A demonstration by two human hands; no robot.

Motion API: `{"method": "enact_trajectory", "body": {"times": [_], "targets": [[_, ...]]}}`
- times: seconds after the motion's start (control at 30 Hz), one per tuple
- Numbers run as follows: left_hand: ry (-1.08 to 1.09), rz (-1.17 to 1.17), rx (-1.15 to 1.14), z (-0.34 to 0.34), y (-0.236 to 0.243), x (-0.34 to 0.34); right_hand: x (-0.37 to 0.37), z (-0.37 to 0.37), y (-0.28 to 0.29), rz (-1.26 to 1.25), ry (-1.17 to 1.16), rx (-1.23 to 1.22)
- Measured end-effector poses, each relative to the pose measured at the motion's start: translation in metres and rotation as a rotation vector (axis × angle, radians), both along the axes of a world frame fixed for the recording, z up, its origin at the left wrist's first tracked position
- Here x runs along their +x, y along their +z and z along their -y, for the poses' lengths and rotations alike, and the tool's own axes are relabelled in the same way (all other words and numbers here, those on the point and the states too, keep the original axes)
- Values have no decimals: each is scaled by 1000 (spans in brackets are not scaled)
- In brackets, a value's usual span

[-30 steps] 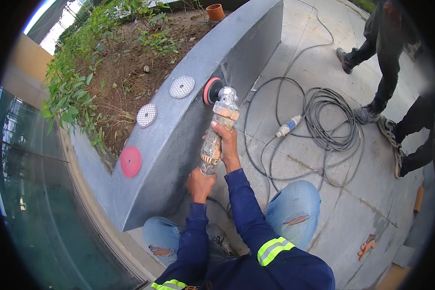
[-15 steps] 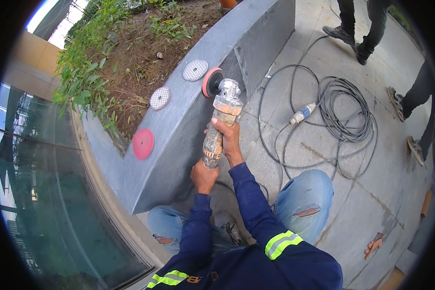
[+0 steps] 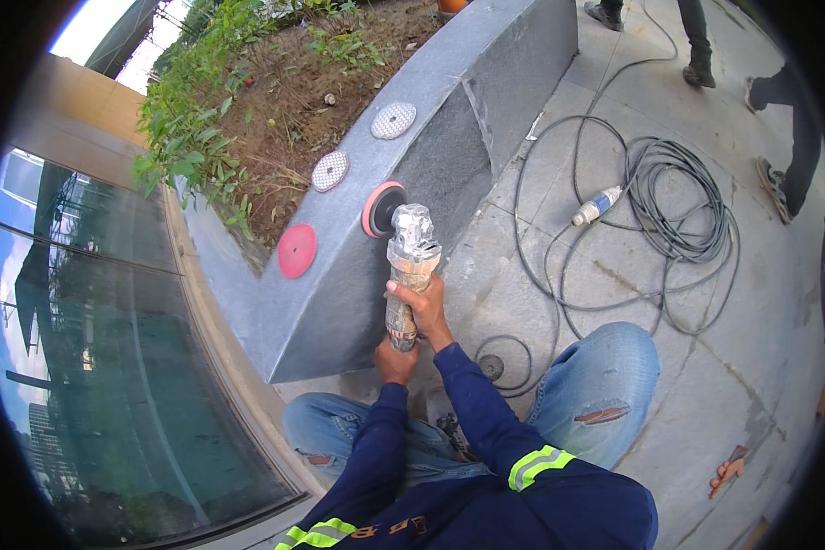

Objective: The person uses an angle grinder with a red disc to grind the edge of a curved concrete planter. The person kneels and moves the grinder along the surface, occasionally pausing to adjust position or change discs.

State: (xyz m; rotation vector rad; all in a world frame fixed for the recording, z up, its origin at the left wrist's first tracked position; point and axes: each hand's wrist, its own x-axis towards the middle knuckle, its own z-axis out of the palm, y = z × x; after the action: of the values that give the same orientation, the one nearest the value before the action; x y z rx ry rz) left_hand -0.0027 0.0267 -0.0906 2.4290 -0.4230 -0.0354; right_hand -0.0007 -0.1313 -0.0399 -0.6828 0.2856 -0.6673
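Observation:
Both my hands are closed around a worn orange and grey angle grinder (image 3: 407, 307). My left hand (image 3: 396, 361) wraps its rear end, and my right hand (image 3: 424, 310) grips the body nearer the head. The grinder's round pad (image 3: 382, 209), black with a pink rim, is against or very close to the edge of the grey planter wall (image 3: 357, 266); exact contact I cannot tell. On the wall's top lie a pink disc (image 3: 297, 251) and two white-dotted polishing pads, the nearer pad (image 3: 330, 170) and the farther pad (image 3: 394, 120).
A coiled black cable (image 3: 683, 206) with a blue and white connector (image 3: 598, 206) lies on the paved floor at right. An orange object (image 3: 729, 471) rests at lower right. People's legs (image 3: 788, 137) stand beyond the cable. Glass panels (image 3: 110, 367) line the left; plants (image 3: 188, 147) grow behind the wall.
The grinder and both hands have moved nearer me along the wall edge, toward the pink disc. My view has shifted slightly. The people at upper right have moved their legs.

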Motion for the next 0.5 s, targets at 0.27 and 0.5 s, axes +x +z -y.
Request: {"method": "enact_trajectory", "body": {"times": [0.27,0.5], "targets": [[-29,-36,138,55,30,16,15,53,7,-9,-35,72],[5,-55,244,33,8,-3,3,32,-23,-33,-9,140]]}}
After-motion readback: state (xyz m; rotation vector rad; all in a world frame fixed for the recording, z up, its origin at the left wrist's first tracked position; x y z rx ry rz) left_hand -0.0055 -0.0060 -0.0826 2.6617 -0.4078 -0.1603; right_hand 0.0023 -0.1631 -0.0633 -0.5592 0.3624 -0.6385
